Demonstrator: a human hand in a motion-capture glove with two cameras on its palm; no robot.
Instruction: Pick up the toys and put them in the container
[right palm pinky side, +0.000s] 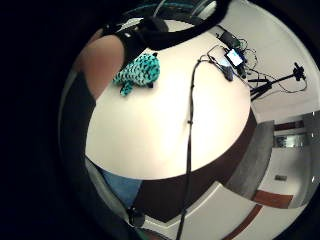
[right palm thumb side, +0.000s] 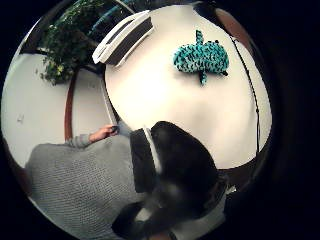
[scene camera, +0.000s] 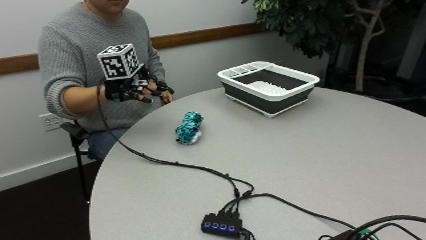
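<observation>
My black-gloved right hand (scene camera: 132, 91) hovers raised, fingers relaxed, holding nothing; the teal-and-black plush toy (scene camera: 190, 128) lies on the table just beyond it.

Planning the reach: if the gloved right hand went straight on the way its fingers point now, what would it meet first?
Probably nothing. The right hand is raised near the table edge, fingers pointing sideways past the teal toy; depth is unclear.

Grey knit sweater (scene camera: 80, 45), blue jeans (scene camera: 103, 142)
</observation>
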